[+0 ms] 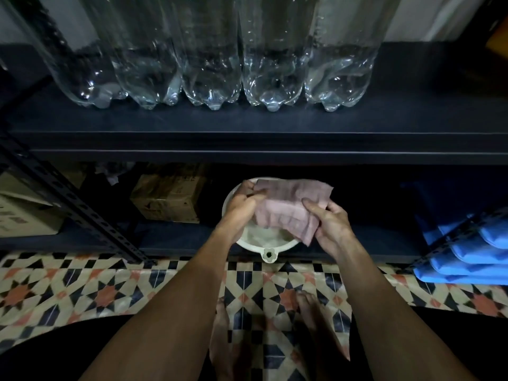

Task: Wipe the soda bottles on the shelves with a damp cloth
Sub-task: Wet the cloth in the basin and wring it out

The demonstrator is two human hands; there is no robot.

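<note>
One cloth (pixel 286 215), likely damp, between hands (pixel 242 209) (pixel 332 225)

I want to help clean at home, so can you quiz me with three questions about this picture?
1. True or false: the left hand and the right hand both hold the pink cloth.
2. The cloth is held over: A) a white basin B) a sink C) a red bucket.
3. Are the clear soda bottles higher or lower than the basin?
Key: 1 true; 2 A; 3 higher.
</note>
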